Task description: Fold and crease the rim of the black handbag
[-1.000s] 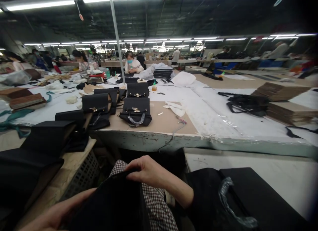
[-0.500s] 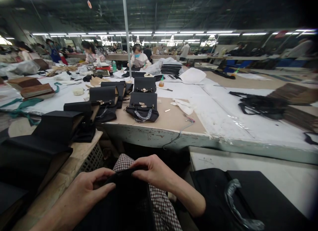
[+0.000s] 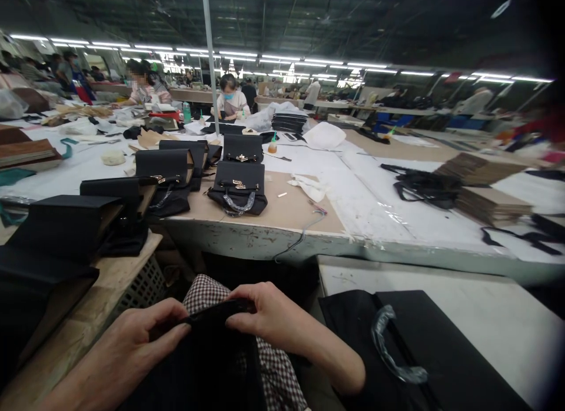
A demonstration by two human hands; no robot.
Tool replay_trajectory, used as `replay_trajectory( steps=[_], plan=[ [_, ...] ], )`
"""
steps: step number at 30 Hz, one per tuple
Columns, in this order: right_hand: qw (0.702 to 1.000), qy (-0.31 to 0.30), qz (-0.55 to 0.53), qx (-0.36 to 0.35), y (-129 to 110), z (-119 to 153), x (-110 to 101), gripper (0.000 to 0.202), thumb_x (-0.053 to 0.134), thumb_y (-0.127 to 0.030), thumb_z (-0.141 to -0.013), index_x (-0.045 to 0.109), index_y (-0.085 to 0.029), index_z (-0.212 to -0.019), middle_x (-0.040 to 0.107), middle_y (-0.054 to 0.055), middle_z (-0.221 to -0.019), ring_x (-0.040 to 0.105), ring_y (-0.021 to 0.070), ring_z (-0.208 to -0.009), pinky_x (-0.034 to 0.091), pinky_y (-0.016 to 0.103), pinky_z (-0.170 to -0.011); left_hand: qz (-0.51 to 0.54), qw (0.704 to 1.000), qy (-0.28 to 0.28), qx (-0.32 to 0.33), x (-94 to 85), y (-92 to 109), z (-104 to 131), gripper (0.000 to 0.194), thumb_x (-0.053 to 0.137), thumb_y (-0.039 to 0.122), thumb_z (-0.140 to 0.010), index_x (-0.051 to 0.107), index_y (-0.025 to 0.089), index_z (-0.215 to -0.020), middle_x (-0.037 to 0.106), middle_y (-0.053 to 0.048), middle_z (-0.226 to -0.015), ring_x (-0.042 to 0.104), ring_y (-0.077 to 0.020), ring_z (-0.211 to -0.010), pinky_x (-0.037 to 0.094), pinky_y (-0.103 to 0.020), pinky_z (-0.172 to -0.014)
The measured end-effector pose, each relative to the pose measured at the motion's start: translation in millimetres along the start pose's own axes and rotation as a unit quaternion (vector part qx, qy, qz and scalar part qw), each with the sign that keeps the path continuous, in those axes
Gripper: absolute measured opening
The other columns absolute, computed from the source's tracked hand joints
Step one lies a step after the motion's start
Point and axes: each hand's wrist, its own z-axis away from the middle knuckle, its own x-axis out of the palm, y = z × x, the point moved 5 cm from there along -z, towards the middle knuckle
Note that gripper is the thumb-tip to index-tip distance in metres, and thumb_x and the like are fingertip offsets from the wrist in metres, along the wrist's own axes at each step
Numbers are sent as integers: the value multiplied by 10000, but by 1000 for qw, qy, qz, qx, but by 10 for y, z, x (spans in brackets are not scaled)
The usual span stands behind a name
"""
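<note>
The person holds a black bag low over the lap, above checked trousers. The left hand grips the bag's top edge from the left, fingers curled and thumb pressed toward the rim. The right hand pinches the same edge from the right, fingers folded over it. The hands sit close together, both closed on the dark material; the inside of the bag cannot be made out.

To the right, on a low white desk, lies another black bag flat, its handle wrapped in clear plastic. To the left, a wooden desk carries open black boxes; what they hold is too dark to tell. A slatted crate stands under its edge.

Ahead, the long desk bears several finished handbags: one with a gold clasp and plastic-wrapped handle, one upright just behind it, and more to the left. A small orange bottle stands near them. Black straps lie in a heap farther right, beside stacks of brown card. Other people work at desks in the background, one seated in a face mask.
</note>
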Motion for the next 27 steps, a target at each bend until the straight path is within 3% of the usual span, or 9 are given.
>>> replay_trajectory(
  steps=[4, 7, 14, 20, 27],
  plan=[
    [997, 51, 49, -5, -59, 136, 8, 275, 610, -161, -859, 766, -234, -1073, 763, 12, -879, 671, 166, -762, 460, 237, -675, 16, 999, 1, 28, 24, -64, -93, 338, 581, 520, -928, 733, 274, -1103, 770, -6, -1020, 712, -229, -941, 551, -218, -814],
    [995, 80, 51, -22, -42, 160, 38, 320, 543, -137, -901, 766, -271, -1087, 759, -5, -854, 669, 151, -737, 453, 234, -669, 18, 997, 13, 71, 21, -44, -147, 325, 615, 460, -922, 723, 322, -1196, 764, 5, -1120, 698, -237, -1069, 532, -235, -938],
    [995, 74, 53, -32, -8, 96, 42, 301, 568, -144, -907, 763, -255, -1109, 769, -3, -884, 685, 161, -769, 460, 245, -692, 66, 997, -25, 34, 19, -56, -141, 353, 624, 481, -927, 716, 359, -1246, 788, 41, -1123, 731, -222, -1030, 559, -210, -883],
    [997, 62, 43, -30, 50, 82, 34, 264, 579, -160, -919, 765, -241, -1088, 763, -7, -863, 682, 156, -770, 465, 243, -701, 25, 999, -7, 40, 0, -49, -99, 333, 607, 508, -934, 735, 377, -1213, 797, 65, -1096, 739, -192, -995, 547, -166, -847],
    [998, 41, 2, -52, 115, 65, -1, 252, 600, -183, -932, 768, -278, -1094, 769, -24, -912, 692, 148, -823, 471, 231, -746, -20, 998, 12, 51, 33, -63, -164, 352, 585, 564, -919, 748, 342, -1138, 781, 35, -1114, 715, -230, -1038, 530, -185, -855]
  ],
)
